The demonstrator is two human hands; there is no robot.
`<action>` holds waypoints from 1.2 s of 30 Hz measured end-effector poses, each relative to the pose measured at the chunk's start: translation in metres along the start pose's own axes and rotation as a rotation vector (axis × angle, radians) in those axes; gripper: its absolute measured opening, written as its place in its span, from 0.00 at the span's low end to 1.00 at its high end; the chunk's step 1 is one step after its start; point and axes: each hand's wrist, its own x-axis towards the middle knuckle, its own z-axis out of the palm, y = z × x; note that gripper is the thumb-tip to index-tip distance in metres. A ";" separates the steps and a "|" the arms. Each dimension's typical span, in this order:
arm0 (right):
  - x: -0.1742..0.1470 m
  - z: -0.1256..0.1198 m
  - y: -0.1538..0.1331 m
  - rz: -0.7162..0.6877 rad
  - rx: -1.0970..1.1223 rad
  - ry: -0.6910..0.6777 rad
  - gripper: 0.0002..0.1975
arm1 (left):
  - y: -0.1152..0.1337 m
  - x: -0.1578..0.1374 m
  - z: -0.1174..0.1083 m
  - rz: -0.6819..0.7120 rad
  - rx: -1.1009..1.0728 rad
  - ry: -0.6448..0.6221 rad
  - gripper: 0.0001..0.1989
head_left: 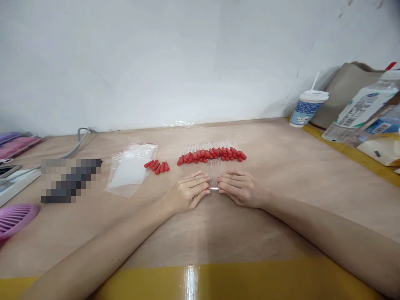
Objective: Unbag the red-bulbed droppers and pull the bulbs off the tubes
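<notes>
A short clear glass tube lies crosswise between my hands, just above the paper-covered table. My left hand pinches its left end, where a bit of red shows at the fingertips. The right end is between the closed fingers of my right hand. Right behind my fingertips, several bare glass tubes lie side by side, pointing away from me. Beyond them is a row of glass droppers with red rubber bulbs, bulbs toward me. Several loose red bulbs rest left of the row.
Clear zip bags lie left of the loose bulbs, near a blurred dark object. A pink slatted item and a grey cable are at the left. A paper cup and plastic bottle stand at the right.
</notes>
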 end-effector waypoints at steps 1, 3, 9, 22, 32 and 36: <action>0.000 -0.001 0.000 -0.006 -0.013 0.000 0.06 | 0.000 -0.001 0.000 -0.002 -0.006 0.000 0.07; -0.001 -0.002 0.000 -0.015 -0.041 0.002 0.06 | 0.000 -0.002 -0.001 -0.005 -0.016 -0.001 0.07; -0.003 -0.005 -0.001 -0.048 -0.073 -0.039 0.07 | 0.001 -0.002 -0.001 -0.007 -0.038 -0.018 0.08; -0.021 -0.002 0.021 0.398 -0.161 -0.008 0.11 | -0.025 -0.016 -0.030 -0.275 0.184 0.127 0.06; -0.021 0.011 0.031 0.568 -0.003 -0.066 0.15 | -0.084 -0.016 -0.081 -1.032 0.177 0.112 0.17; -0.021 0.018 0.037 0.580 -0.030 -0.048 0.13 | -0.091 -0.018 -0.101 -1.185 0.031 0.048 0.21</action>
